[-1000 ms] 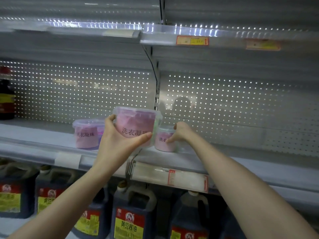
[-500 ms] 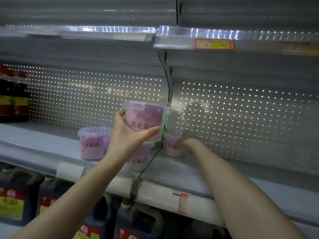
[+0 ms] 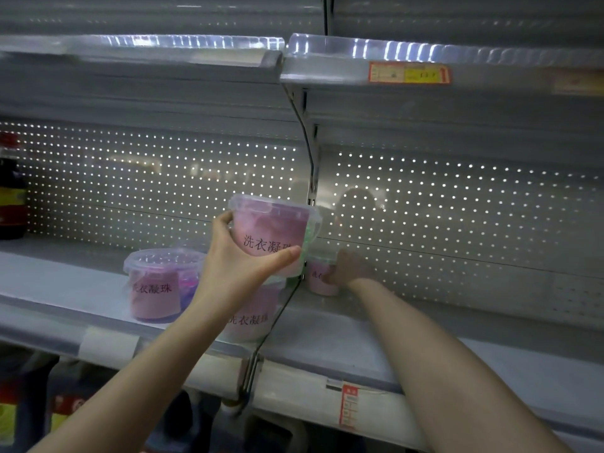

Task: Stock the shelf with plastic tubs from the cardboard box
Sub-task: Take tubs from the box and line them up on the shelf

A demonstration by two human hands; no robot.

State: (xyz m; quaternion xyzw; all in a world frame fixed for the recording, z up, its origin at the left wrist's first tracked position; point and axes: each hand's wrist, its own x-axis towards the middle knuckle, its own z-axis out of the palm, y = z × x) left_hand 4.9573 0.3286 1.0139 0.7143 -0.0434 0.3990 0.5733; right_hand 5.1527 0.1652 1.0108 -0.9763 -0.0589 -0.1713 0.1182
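Note:
My left hand (image 3: 243,264) grips a clear tub with pink contents (image 3: 277,230), held in the air above the middle shelf (image 3: 343,335). Under it a second pink tub (image 3: 251,318) stands on the shelf, partly hidden by my left wrist. A third tub (image 3: 157,284) stands further left on the same shelf. My right hand (image 3: 348,268) reaches to the back of the shelf and holds a fourth pink tub (image 3: 318,282) standing there against the perforated back wall. The cardboard box is out of view.
An upper shelf (image 3: 359,65) with a price tag hangs overhead. A metal bracket (image 3: 307,152) divides the two shelf bays. Dark bottles (image 3: 11,191) stand at the far left of the middle shelf. Jugs (image 3: 65,407) fill the shelf below.
My right hand has pushed its tub deeper toward the back wall. My left hand has kept its tub raised above the standing one, and the view has shifted upward.

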